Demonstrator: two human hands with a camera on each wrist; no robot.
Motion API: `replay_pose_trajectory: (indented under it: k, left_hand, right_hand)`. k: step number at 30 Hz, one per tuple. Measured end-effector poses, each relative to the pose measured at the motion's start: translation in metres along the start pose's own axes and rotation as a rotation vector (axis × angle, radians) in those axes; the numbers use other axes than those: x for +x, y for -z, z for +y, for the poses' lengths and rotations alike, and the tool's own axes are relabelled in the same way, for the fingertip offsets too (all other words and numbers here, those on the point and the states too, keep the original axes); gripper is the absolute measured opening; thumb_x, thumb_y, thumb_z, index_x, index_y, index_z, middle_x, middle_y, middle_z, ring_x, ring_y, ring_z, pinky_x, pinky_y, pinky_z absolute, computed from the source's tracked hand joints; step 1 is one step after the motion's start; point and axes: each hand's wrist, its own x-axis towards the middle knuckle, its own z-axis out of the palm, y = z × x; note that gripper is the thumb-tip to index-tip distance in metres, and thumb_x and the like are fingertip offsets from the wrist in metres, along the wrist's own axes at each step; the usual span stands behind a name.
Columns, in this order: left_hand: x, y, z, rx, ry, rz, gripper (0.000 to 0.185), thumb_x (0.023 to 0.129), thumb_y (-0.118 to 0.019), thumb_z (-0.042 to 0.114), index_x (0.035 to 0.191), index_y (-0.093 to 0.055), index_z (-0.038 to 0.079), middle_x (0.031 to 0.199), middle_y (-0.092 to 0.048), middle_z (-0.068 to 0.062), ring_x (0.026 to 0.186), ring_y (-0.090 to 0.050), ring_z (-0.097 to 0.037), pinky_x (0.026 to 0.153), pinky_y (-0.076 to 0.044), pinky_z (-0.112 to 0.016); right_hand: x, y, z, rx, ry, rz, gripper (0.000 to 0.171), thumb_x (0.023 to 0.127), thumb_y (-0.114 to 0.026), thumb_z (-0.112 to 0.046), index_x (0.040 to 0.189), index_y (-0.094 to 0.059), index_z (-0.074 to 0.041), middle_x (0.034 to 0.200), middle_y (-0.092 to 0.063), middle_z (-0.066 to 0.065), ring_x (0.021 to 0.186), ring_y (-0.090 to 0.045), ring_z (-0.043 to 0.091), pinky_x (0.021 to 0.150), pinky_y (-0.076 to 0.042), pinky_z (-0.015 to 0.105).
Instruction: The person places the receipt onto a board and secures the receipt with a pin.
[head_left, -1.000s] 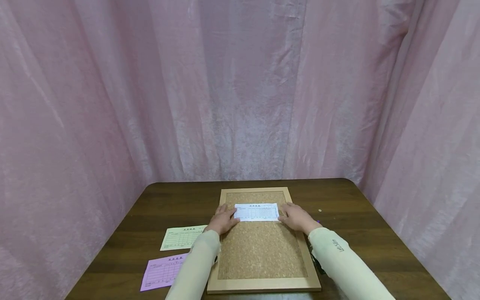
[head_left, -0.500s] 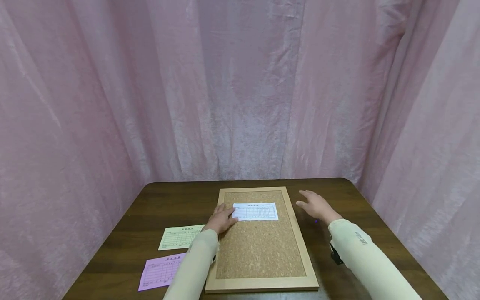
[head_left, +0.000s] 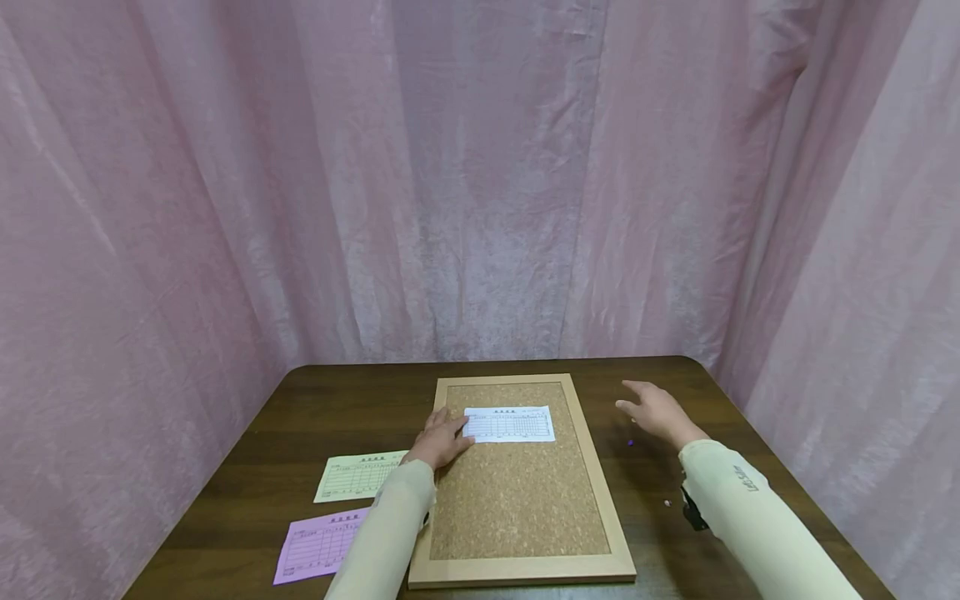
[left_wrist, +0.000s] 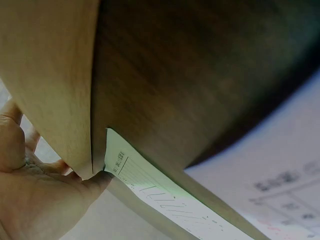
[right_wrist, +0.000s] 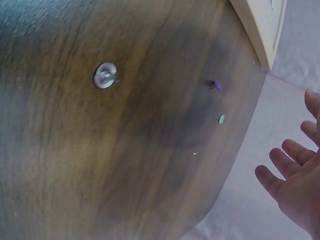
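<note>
Left hand (head_left: pixel 440 439) flat, fingers straight, pressing left edge of white printed form slip (head_left: pixel 510 423) onto wood-framed cork board (head_left: pixel 521 500); slip lies across upper part of board; right hand (head_left: pixel 654 409) spread, holding nothing, above dark wooden surface (head_left: pixel 337 400) right of board; small purple pushpin (head_left: pixel 631 442) near it; yellow form sheet (head_left: pixel 358 476) and purple form sheet (head_left: pixel 318 544) lie left of board

Soft, even light from above — faint shadows on the counter (head_left: pixel 315 400). Head view sharp, edges bowed; both wrist views blurred and close — dim patches.
</note>
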Motion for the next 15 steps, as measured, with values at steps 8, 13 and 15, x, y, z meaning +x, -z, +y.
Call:
replay_pose_trajectory:
  k: [8,13,15]
  left_hand:
    - [0.001,0.0,0.0,0.015,-0.011,0.0,0.054,0.101,-0.058,0.035,0.149,-0.047,0.012,0.161,-0.019,-0.023,0.148,-0.012,-0.043,0.112,-0.023,-0.062]
    - [0.001,0.0,-0.002,0.016,-0.023,0.005,0.054,0.1,-0.058,0.036,0.148,-0.048,0.013,0.16,-0.02,-0.023,0.148,-0.013,-0.043,0.111,-0.024,-0.063]
    - [0.002,-0.001,-0.003,0.02,-0.031,0.006,0.054,0.101,-0.058,0.036,0.148,-0.048,0.013,0.16,-0.02,-0.023,0.148,-0.013,-0.043,0.111,-0.025,-0.063]
  right_hand:
    - [-0.005,-0.004,0.016,0.019,-0.03,0.038,0.059,0.101,-0.058,-0.03,0.142,-0.044,0.01,0.118,-0.064,0.029,0.111,-0.06,0.045,0.101,-0.037,0.064]
    - [-0.007,-0.009,0.025,0.016,-0.048,0.079,0.058,0.102,-0.056,-0.035,0.14,-0.048,0.008,0.138,-0.048,0.035,0.124,-0.046,0.054,0.1,-0.037,0.064]
    - [-0.007,-0.01,0.029,0.026,-0.061,0.089,0.058,0.102,-0.056,-0.035,0.14,-0.048,0.008,0.138,-0.048,0.034,0.123,-0.047,0.053,0.099,-0.038,0.064]
